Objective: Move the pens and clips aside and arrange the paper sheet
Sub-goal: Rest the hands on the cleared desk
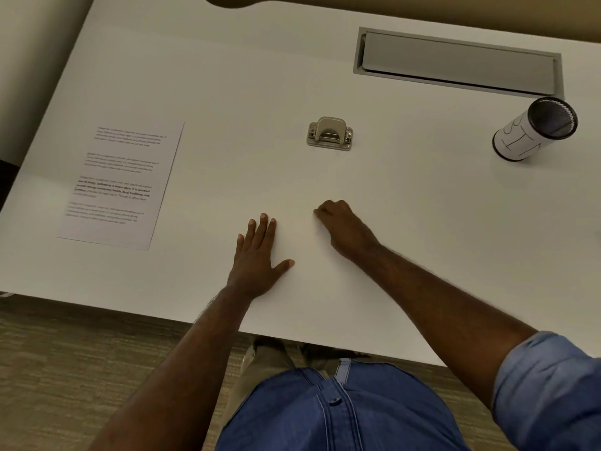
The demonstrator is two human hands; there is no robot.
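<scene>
A printed paper sheet [122, 185] lies flat on the left part of the white table [406, 196], slightly skewed to the table edge. My left hand [258, 258] rests palm down on the table near the front edge, fingers spread, holding nothing. My right hand [344, 229] sits just to its right with the fingers curled under, knuckles up; I see nothing in it. Both hands are well to the right of the sheet. No pens or clips show on the tabletop.
A metal hole punch [330, 134] stands mid-table beyond my hands. A mesh pen cup [533, 130] wrapped in white paper stands at the far right. A grey cable hatch [458, 61] is set into the table's back right. Carpet lies below the front edge.
</scene>
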